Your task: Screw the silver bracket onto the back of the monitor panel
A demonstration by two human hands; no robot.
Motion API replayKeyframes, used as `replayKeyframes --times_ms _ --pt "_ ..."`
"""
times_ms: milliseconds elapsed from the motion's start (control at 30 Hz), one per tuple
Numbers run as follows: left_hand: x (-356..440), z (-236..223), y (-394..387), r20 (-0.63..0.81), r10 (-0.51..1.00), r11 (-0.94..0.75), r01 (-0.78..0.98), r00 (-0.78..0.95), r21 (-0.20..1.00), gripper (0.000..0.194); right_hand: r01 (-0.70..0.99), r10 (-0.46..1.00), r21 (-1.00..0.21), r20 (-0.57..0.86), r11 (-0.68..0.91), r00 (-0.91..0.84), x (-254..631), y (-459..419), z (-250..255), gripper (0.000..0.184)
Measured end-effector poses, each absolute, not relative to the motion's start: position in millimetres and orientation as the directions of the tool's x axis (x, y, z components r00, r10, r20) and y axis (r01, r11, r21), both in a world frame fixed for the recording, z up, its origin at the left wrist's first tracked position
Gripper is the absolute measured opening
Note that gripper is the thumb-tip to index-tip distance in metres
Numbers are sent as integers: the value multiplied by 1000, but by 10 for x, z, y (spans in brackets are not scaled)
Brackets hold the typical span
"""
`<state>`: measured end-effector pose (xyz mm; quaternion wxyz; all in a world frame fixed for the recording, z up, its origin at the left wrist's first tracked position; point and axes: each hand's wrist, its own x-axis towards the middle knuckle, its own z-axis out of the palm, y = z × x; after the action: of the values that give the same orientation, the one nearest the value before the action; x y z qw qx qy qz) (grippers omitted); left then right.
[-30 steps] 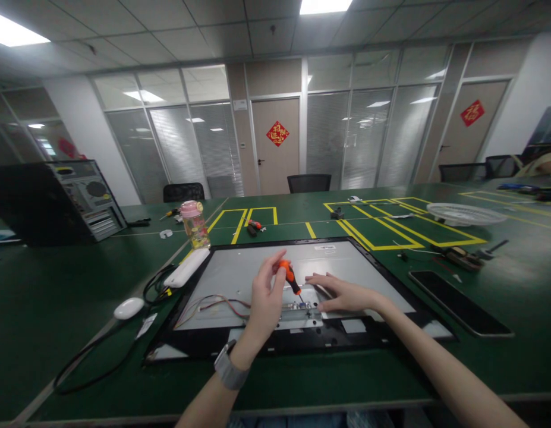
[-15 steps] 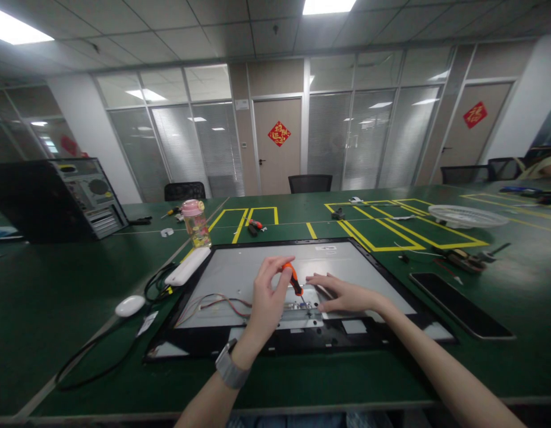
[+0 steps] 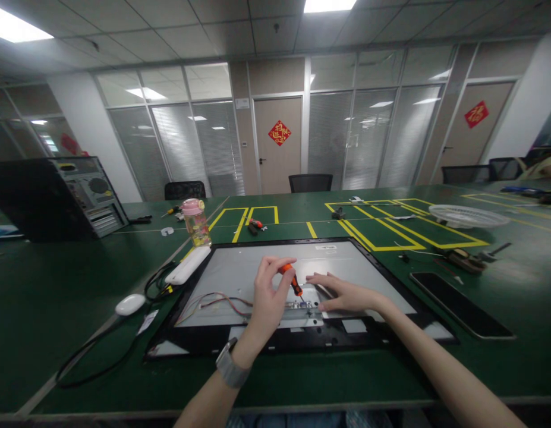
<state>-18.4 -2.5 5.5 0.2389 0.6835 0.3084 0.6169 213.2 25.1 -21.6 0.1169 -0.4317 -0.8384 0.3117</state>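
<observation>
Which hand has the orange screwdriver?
The left hand, with the watch on its wrist, holds the screwdriver; the right hand, bare-wristed, is spread beside it.

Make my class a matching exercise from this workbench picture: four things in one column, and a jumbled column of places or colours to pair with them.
Things:
1. Screwdriver
2. Bottle
3. Phone
4. Computer case

Places or colours:
A. Pink lid
B. Lying flat, right of the grey panel
C. Standing at the far left
D. Held in the left hand

Right pairs: 1-D, 2-A, 3-B, 4-C
</observation>
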Motion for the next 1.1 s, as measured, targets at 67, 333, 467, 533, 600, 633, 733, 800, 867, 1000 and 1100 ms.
replayKeyframes --times_ms 67,333,467,533,600,633,733,800,867,1000,1100 --pt "-182 47 -26 673 738 -675 93 57 732 24 655 801 -623 -75 427 -594 2124 238 -196 78" --pt "-194 59 -30 711 698 -715 141 87 685 19 644 791 -623 -66 443 -608 2137 251 -211 77" --pt "-184 64 -27 716 694 -719 143 78 680 20 647 793 -624 -70 439 -606 2141 249 -214 78" --pt "-181 61 -32 701 708 -705 114 80 700 24 651 795 -621 -74 436 -602 2138 242 -205 77" --pt "-183 57 -39 684 722 -691 79 99 718 26 655 795 -616 -76 437 -602 2138 245 -206 76" --pt "-184 54 -42 684 722 -692 71 110 719 27 655 793 -614 -76 440 -604 2140 251 -213 76" --pt "-187 46 -39 717 690 -724 120 102 679 21 651 792 -616 -70 443 -606 2150 275 -247 79" --pt "-186 40 -33 738 670 -740 155 83 655 17 649 793 -618 -67 443 -606 2157 286 -268 79" --pt "-187 39 -30 735 672 -738 153 88 657 18 646 791 -619 -65 446 -608 2161 287 -275 77" --pt "-194 63 -43 719 686 -727 128 110 675 24 646 793 -623 -66 442 -606 2162 275 -260 76" --pt "-198 85 -57 716 686 -728 89 130 680 28 650 796 -621 -69 438 -602 2161 270 -251 77"
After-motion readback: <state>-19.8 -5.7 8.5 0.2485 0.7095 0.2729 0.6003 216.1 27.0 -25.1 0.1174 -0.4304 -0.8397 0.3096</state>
